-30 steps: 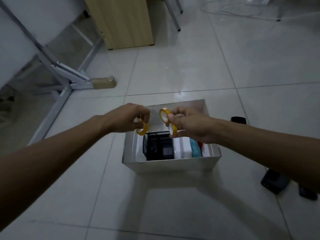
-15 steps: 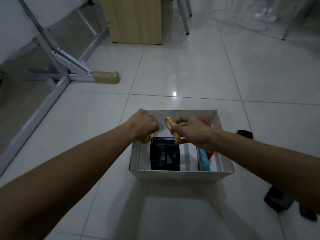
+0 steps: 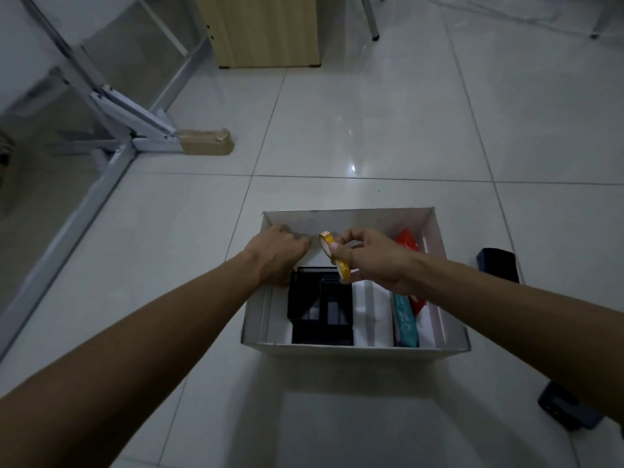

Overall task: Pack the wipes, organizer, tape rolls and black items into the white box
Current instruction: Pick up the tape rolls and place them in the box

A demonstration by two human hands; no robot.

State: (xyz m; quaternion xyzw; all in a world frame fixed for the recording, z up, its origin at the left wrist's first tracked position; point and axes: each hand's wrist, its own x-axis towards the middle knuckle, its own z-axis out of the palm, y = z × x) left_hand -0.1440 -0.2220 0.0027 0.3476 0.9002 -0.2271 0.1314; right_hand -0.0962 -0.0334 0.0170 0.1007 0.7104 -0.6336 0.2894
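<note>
Yellow tape roll (image 3: 334, 258) is pinched on edge by the right hand (image 3: 374, 256), above the mesh organizer (image 3: 320, 305) in the white box (image 3: 354, 349). Lower it behind the organizer before letting go. The left hand (image 3: 278, 255) is curled downward; its contents are hidden.

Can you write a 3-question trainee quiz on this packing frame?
1. True or false: the right hand pinches yellow tape rolls over the white box.
2. Which black thing sits inside the box? A) mesh organizer B) kettle C) shoe
3. Fill in: the teal pack stands ___ of the organizer.

Key: 1 true; 2 A; 3 right.
</note>
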